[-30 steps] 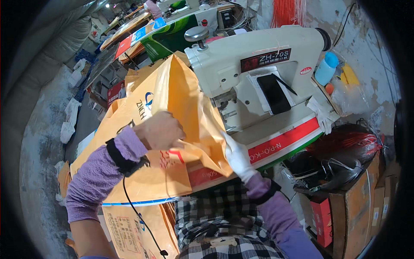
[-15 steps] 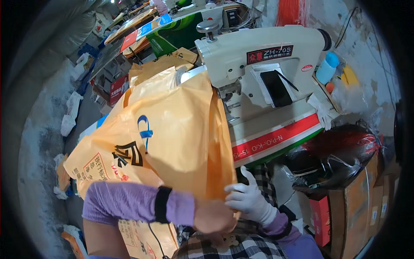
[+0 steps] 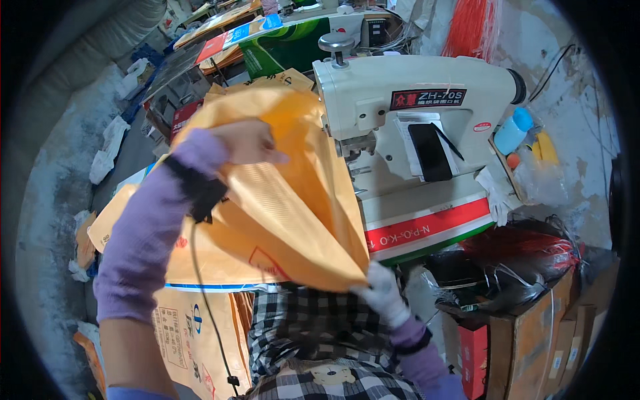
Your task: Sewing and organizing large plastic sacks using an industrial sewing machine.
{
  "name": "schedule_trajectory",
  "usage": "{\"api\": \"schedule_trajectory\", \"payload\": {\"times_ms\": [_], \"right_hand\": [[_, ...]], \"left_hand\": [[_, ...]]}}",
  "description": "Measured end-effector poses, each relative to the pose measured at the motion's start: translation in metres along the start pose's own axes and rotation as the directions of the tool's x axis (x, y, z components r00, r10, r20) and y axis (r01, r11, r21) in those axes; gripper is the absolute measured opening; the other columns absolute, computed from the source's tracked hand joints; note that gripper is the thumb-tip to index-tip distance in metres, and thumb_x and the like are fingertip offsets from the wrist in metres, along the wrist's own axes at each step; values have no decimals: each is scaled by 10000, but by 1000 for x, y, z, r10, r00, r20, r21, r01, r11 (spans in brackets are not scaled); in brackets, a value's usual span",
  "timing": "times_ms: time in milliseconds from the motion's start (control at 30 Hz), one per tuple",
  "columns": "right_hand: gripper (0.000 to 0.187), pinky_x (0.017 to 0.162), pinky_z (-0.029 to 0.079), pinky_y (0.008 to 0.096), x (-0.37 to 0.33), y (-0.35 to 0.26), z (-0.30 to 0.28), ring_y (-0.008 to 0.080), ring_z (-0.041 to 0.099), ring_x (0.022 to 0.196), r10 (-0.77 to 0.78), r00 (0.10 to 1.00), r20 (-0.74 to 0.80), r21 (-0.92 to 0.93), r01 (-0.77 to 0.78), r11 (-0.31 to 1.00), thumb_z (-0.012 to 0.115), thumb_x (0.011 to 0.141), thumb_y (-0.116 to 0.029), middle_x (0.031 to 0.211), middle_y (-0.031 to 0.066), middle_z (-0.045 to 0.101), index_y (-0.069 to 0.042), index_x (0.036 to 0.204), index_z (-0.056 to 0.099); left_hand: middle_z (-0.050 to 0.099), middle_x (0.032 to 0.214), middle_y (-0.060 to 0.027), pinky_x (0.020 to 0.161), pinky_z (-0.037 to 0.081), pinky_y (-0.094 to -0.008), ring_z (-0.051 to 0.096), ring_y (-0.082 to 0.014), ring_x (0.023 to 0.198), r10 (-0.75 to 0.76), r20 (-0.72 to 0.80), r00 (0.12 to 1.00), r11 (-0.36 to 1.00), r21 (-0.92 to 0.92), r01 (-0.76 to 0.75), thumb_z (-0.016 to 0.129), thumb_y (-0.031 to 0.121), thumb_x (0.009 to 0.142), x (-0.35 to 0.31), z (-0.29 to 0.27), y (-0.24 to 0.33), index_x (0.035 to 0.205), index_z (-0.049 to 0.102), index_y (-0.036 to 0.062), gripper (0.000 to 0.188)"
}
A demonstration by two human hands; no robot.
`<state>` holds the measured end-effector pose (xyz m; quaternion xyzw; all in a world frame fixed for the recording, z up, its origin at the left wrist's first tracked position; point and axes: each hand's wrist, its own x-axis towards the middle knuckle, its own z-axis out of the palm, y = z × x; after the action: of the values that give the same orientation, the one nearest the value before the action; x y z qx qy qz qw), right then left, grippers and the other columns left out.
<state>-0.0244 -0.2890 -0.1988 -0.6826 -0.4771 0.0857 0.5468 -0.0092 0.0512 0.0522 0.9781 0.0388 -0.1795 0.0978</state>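
Note:
A large yellow-orange printed bag [image 3: 287, 233] lies in front of me, its mouth spread and its far edge lifted. My left hand [image 3: 250, 141], bare and in a purple sleeve, is closed on the bag's raised edge at the far left; motion smears its fingers a little. At the near right corner of the bag, my white-gloved right hand [image 3: 385, 290] grips the edge. The bag's right side runs along the needle area of a white sewing machine [image 3: 427, 77], whose red-striped base faces me.
A black phone [image 3: 430, 152] and a pen rest on papers on the machine. To its right are a blue bottle [image 3: 513, 130] and a white glove [image 3: 493, 197]. Cardboard boxes [image 3: 533, 333] stand at lower right. More yellow bags [image 3: 200, 333] lie below left. A black cord hangs near my left arm.
My left hand has gone from beside my right hand to the far left, lifting and spreading the bag's edge. The right hand has moved slightly and now grips the bag's corner.

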Motion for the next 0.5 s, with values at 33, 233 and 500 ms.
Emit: {"api": "schedule_trajectory", "payload": {"times_ms": [33, 233, 500], "right_hand": [[341, 641, 465, 415, 9, 27, -6, 319, 584, 721, -29, 1000, 3, -64, 29, 998, 771, 772, -323, 795, 138, 601, -1, 825, 670], [237, 703, 510, 385, 74, 49, -9, 277, 623, 779, -198, 980, 13, -101, 198, 975, 750, 684, -213, 742, 109, 629, -4, 690, 639], [279, 637, 509, 362, -47, -53, 14, 284, 615, 734, 17, 999, 38, 0, -17, 1000, 821, 652, -260, 763, 66, 622, -87, 826, 688]], "left_hand": [[611, 633, -131, 596, 467, -332, 563, -189, 611, 5, -85, 996, 995, -101, -14, 736, 376, 829, -11, -4, 7, 674, 620, -28, 447], [639, 682, -91, 582, 473, -351, 631, -234, 650, 251, -257, 933, 938, -172, -300, 663, 277, 898, -148, 104, 121, 837, 674, 45, 240], [639, 787, -63, 956, 413, -491, 608, -238, 837, 524, 254, 813, 661, 480, -576, 612, 299, 792, -59, 205, 164, 838, 686, 78, 238]]}}
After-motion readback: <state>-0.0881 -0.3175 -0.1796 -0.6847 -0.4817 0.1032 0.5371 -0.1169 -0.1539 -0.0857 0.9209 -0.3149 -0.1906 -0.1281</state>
